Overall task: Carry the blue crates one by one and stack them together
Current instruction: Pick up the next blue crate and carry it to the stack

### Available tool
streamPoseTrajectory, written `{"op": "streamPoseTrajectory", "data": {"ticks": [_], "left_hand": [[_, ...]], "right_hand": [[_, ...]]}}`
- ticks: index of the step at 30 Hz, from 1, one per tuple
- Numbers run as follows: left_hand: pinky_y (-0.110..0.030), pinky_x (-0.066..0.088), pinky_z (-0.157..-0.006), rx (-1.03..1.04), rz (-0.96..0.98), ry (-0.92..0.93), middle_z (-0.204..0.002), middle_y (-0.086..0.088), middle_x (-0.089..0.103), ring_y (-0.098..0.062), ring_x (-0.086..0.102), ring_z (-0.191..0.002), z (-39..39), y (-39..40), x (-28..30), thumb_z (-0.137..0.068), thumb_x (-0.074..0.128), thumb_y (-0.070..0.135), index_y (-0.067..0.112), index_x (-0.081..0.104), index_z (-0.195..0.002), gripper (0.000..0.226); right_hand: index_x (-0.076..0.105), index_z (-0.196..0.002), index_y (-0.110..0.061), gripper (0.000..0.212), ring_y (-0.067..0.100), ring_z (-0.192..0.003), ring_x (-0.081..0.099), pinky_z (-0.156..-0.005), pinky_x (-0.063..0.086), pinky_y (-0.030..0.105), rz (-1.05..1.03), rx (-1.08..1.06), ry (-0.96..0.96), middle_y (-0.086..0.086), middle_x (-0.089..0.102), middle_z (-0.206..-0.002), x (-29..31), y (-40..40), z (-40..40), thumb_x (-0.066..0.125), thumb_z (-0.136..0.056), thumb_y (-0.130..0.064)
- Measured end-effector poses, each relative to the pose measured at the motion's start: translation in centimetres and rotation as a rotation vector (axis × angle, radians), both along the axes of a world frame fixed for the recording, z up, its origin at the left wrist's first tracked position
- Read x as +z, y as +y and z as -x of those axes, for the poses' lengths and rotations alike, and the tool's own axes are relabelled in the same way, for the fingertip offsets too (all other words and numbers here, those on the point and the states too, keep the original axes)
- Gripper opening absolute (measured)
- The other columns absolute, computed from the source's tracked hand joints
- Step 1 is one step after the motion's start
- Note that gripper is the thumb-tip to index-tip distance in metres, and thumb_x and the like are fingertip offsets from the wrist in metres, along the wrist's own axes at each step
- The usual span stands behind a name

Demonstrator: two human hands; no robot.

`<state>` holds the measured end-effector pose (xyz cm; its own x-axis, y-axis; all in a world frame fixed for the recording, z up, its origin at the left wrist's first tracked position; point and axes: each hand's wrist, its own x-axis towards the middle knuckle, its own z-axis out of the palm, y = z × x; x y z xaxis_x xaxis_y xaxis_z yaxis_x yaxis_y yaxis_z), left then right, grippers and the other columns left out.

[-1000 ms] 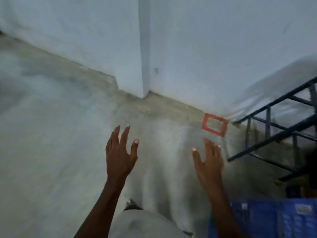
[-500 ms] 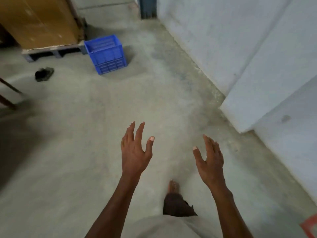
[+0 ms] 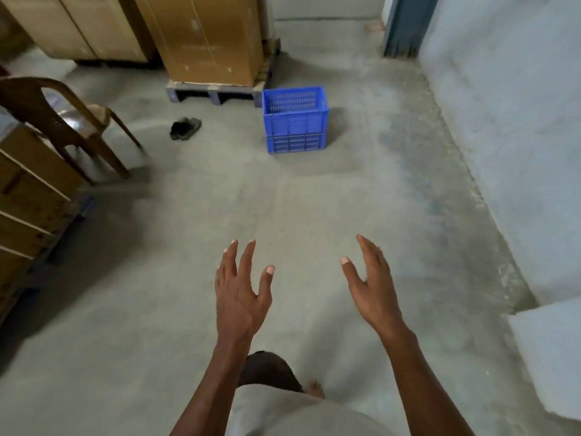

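A single blue crate (image 3: 295, 121) with perforated walls stands upright on the concrete floor, ahead of me and beside a pallet. My left hand (image 3: 240, 289) and my right hand (image 3: 369, 284) are held out low in front of me, palms facing each other. Both are empty with fingers spread. They are well short of the crate, with bare floor between. No other blue crate shows in this view.
A tall cardboard box (image 3: 207, 39) sits on a pallet (image 3: 213, 91) just left of the crate. A brown plastic chair (image 3: 63, 118) and stacked cartons (image 3: 28, 196) stand at left. A dark sandal (image 3: 185, 128) lies on the floor. A pale wall (image 3: 509, 99) runs along the right.
My view has swung left from the wall corner and the blue crates at lower right toward the lone crate, which now looks nearer and more central. Both hands stay open and empty.
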<state>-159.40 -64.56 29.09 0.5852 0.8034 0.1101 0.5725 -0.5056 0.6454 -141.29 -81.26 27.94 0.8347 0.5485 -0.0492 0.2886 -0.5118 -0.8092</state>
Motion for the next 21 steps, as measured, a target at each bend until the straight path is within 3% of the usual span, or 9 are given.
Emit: {"op": "streamPoseTrajectory", "data": {"ticks": [10, 21], "left_hand": [[-0.055, 0.023, -0.121, 0.118, 0.032, 0.063, -0.169, 0.003, 0.015, -0.022, 0.013, -0.155, -18.7, 20.8, -4.5, -0.101, 0.042, 0.058, 0.036, 0.032, -0.155, 0.059], [-0.046, 0.019, -0.123, -0.158, -0.132, 0.058, -0.167, -0.004, 0.022, -0.026, 0.015, -0.155, -48.9, 39.6, -1.6, -0.099, 0.043, 0.057, 0.031, 0.039, -0.154, 0.06]], "right_hand": [[0.031, -0.155, -0.028, 0.063, 0.026, -0.153, 0.014, -0.121, 0.019, 0.049, 0.146, 0.047, -0.142, 0.005, 0.029, -0.162, -2.9, 19.3, -21.4, 0.046, -0.099, -0.052], [0.029, -0.156, -0.028, 0.065, 0.025, -0.154, 0.01, -0.122, 0.015, 0.046, 0.2, -0.116, -0.158, 0.005, 0.026, -0.164, -1.7, 36.5, -43.6, 0.049, -0.098, -0.048]]}}
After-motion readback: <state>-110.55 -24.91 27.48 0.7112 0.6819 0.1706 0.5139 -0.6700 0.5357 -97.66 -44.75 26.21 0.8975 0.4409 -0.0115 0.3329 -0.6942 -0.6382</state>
